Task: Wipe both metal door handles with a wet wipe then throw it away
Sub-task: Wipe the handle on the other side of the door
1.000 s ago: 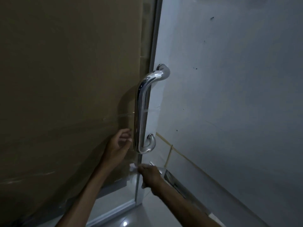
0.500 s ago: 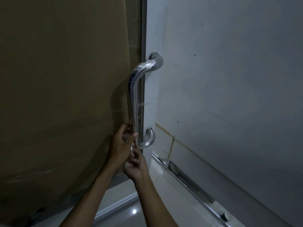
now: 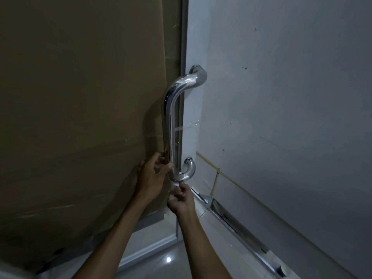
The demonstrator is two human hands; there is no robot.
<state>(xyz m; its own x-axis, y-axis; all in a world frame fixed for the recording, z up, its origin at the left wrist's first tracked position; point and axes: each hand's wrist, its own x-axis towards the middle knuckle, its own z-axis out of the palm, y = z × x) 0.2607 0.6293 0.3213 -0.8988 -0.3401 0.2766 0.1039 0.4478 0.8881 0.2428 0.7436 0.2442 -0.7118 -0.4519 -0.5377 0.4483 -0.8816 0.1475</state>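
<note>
A shiny curved metal door handle runs down the edge of a glass door. My left hand is at the handle's lower end, fingers curled around the bar just above the bottom bend. My right hand sits right under that bend and pinches a small white wet wipe against the underside of the handle. Only a scrap of the wipe shows between my fingers. A second handle is hidden behind the glass.
Brown cardboard covers the door panel on the left. A grey wall stands to the right, with a metal floor track along its base. Glossy floor tiles lie below.
My right hand rose from below the handle with the wipe and now holds it at the bottom bend. My left hand moved from beside the bar onto it.
</note>
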